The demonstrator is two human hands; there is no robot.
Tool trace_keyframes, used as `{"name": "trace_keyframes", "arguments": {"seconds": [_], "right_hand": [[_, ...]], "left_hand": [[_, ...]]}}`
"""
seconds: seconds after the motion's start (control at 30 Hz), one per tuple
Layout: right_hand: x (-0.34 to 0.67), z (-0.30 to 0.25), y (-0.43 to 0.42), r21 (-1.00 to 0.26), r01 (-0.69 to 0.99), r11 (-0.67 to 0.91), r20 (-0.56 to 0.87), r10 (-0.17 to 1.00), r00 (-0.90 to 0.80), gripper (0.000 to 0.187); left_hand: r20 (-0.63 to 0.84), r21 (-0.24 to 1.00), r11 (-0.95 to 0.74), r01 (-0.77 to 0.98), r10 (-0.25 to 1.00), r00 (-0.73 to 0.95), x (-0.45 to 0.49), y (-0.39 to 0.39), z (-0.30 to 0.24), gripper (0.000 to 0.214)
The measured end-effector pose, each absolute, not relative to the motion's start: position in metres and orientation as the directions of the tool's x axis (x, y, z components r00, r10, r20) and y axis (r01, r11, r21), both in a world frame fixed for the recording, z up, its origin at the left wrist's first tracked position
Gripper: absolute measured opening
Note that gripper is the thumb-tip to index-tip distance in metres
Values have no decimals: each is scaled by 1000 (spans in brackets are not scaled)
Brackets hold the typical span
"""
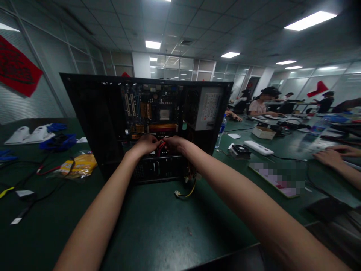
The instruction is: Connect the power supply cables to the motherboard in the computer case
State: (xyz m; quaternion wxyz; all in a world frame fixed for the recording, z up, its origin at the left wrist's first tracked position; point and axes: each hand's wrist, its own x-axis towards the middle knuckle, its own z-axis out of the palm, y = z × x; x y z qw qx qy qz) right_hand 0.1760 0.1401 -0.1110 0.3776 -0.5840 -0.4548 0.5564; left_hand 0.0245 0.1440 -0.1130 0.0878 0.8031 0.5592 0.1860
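Observation:
An open black computer case (97,150) stands on the table, its inside facing me. At its lower middle, my left hand (147,144) and my right hand (175,144) meet, fingers closed in a pinch on a thin red cable (161,146). What the fingertips touch at the cable's end is too small to make out. Just above the hands is the motherboard (158,103) with a bare square processor (164,114) and memory slots (162,128). A power supply (209,109) sits at the upper right of the case. A connector on yellow wires (178,194) hangs onto the table.
Right of the case are a water bottle (221,130), a processor fan (239,151), a white power strip (258,148) and a small box (263,131). A yellow plastic bag (77,165) and loose cables lie left. A co-worker's hands (334,156) rest at the right.

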Motion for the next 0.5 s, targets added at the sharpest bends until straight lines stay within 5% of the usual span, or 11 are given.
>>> {"name": "trace_keyframes", "arguments": {"seconds": [0.5], "right_hand": [[179,-111,132,-932,159,-326,-342,936,-89,44]], "left_hand": [[236,345,-367,864,925,298,23,147,-114,25]]}}
